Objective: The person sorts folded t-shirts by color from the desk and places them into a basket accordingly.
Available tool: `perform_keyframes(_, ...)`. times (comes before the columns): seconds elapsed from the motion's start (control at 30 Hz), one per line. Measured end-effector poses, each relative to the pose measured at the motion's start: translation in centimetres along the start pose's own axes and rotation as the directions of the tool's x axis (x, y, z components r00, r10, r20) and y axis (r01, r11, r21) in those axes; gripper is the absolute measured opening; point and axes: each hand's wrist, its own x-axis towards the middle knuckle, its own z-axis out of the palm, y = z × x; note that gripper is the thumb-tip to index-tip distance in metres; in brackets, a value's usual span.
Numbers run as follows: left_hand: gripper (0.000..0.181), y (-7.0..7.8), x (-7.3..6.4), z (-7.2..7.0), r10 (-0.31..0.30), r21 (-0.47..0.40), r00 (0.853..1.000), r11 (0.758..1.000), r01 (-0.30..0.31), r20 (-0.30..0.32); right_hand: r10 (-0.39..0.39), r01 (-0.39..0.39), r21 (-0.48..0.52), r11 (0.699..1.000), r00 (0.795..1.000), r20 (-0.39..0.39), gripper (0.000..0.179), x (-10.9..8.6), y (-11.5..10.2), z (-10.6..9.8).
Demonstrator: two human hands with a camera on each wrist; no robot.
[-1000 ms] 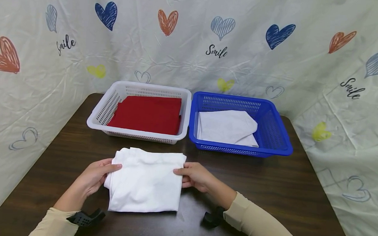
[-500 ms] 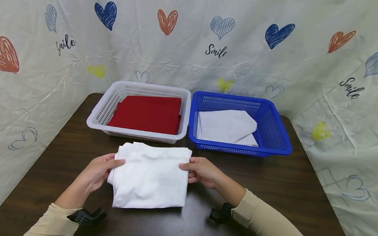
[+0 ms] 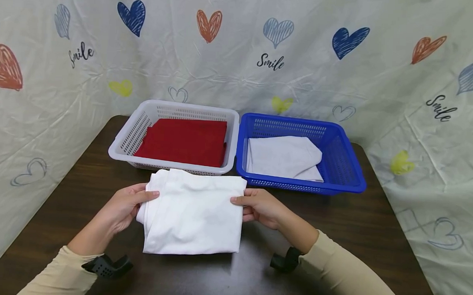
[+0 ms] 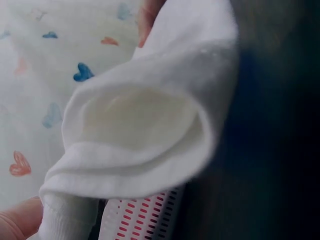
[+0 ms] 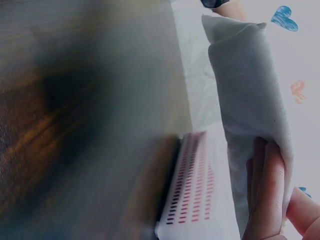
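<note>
A folded white cloth (image 3: 195, 216) is held up flat between both hands in front of the baskets. My left hand (image 3: 122, 207) pinches its left edge, thumb on top and fingers behind. At the opposite edge, my right hand (image 3: 263, 208) grips it the same way; the right wrist view shows the fingers (image 5: 270, 192) tucked under the cloth. Seen from the left wrist, the folded layers (image 4: 135, 125) gape into a loop. Its far edge overlaps the front of the white basket (image 3: 117, 151) in the head view.
Folded red cloth (image 3: 181, 143) lies inside the white basket. Beside it on the right, a blue basket (image 3: 347, 161) contains another folded white cloth (image 3: 281, 156). Both stand at the back of a dark wooden table (image 3: 355, 245), before a heart-printed curtain (image 3: 240, 55).
Both hands have carried the folded white cloth forward and a little to the right, toward the baskets. Their grip on it looks the same, and the baskets have stayed put.
</note>
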Motion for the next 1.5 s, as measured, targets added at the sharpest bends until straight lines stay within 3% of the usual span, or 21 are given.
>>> perform_keyframes(0.77,0.071,3.4,1.0,2.1,0.050,0.021,0.998,0.998,-0.051,0.039,-0.020,0.019,-0.033,0.999,0.999,-0.038,0.037,-1.3,-2.4,-2.4)
perform_keyframes(1.03,0.069,4.3,1.5,2.9,0.068,-0.023,0.996,0.998,-0.066,0.059,-0.026,0.025,-0.014,1.000,0.999,-0.046,0.032,-1.5,-2.9,-3.1)
perform_keyframes(1.5,0.066,5.4,3.2,4.3,0.050,-0.039,0.997,0.998,-0.047,0.053,-0.059,0.060,0.018,0.998,0.997,-0.055,0.030,-1.4,-3.1,-4.7)
